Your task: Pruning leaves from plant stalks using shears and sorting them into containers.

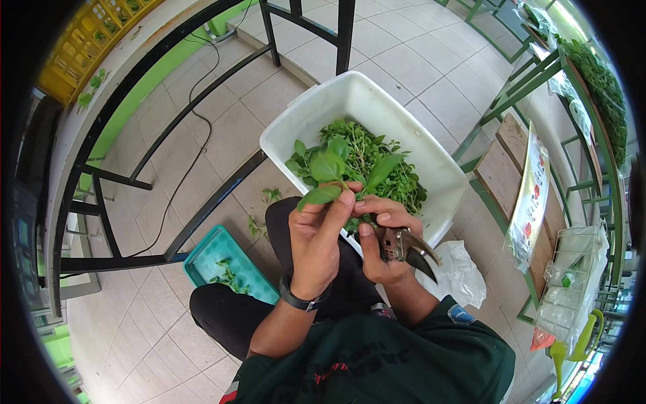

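Note:
My left hand pinches a leafy green sprig between thumb and fingers, its broad leaves fanning out above the fingertips. Close on the right, my right hand holds a pair of pruning shears, their metal blades pointing down and to the right, away from the sprig. The fingertips of the right hand are near the sprig's stem; whether they touch it is hard to tell. Beneath both hands stands a white plastic tub with a heap of leafy green cuttings inside.
A teal tray with a few sprigs sits on the tiled floor by my left knee. A black metal table frame rises on the left. On the right are a wooden bench, a crumpled white bag and a wire basket.

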Demonstrator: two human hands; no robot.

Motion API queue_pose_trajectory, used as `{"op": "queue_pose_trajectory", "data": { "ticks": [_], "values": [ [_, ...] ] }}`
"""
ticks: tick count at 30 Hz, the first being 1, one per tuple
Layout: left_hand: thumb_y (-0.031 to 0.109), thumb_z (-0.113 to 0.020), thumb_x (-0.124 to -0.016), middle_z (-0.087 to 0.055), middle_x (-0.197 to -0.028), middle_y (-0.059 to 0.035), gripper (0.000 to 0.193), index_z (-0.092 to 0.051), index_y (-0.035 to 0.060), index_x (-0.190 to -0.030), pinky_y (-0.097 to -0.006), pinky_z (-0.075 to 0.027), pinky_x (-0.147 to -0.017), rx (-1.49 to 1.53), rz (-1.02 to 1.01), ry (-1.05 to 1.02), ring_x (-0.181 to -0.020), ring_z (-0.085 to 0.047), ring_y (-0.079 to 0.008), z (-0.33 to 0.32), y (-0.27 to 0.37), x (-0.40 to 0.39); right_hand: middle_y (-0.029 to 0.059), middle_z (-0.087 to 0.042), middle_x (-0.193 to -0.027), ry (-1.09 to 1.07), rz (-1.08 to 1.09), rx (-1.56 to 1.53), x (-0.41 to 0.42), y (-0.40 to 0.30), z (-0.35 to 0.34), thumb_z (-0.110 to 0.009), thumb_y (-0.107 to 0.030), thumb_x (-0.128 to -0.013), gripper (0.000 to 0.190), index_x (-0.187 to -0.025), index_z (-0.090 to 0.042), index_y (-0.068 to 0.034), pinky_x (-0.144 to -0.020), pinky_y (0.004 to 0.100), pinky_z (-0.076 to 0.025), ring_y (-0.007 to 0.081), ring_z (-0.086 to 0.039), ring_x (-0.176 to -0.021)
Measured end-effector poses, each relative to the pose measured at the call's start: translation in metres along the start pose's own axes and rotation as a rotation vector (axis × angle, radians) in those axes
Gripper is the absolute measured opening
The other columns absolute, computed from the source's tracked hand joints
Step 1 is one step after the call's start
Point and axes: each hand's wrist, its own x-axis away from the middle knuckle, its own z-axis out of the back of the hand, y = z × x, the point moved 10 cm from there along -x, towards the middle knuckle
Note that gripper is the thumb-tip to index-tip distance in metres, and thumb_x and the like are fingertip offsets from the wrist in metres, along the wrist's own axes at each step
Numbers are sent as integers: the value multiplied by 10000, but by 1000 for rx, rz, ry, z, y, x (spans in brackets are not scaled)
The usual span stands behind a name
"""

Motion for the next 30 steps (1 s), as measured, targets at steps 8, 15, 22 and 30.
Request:
{"op": "queue_pose_trajectory", "data": {
  "ticks": [8,15,22,30],
  "values": [
    [70,-659,-934,-677,-1122,-119,185,-665,-29,-1090,-306,-477,-917,-78,63,-21,-1011,-605,-141,2,-14,-2,192,-605,-1045,-18,-109,22,7,6,12,-539,160,-868,391,-1179,-415,-43,-885,396,-504,265,-626,-968],
    [52,-676,-918,-679,-1099,-112,179,-664,-35,-1074,-313,-472,-935,-101,33,-30,-1033,-603,-145,0,-11,-6,187,-598,-1027,25,-72,30,4,8,15,-517,176,-863,392,-1175,-416,-39,-836,374,-513,255,-628,-916],
    [45,-670,-909,-680,-1087,-123,221,-652,-53,-1106,-337,-483,-902,-107,90,-23,-980,-637,-189,4,-25,-11,163,-606,-986,-81,47,348,1,-5,9,-494,171,-852,431,-1176,-363,-81,-903,444,-493,257,-613,-912],
    [-20,-643,-902,-702,-1088,-130,190,-671,-56,-1086,-289,-511,-883,-241,-6,-80,-971,-649,-140,-8,-16,-10,172,-666,-906,40,161,356,4,-8,21,-561,213,-700,467,-1081,-481,-46,-818,449,-537,307,-664,-814]
  ]
}}
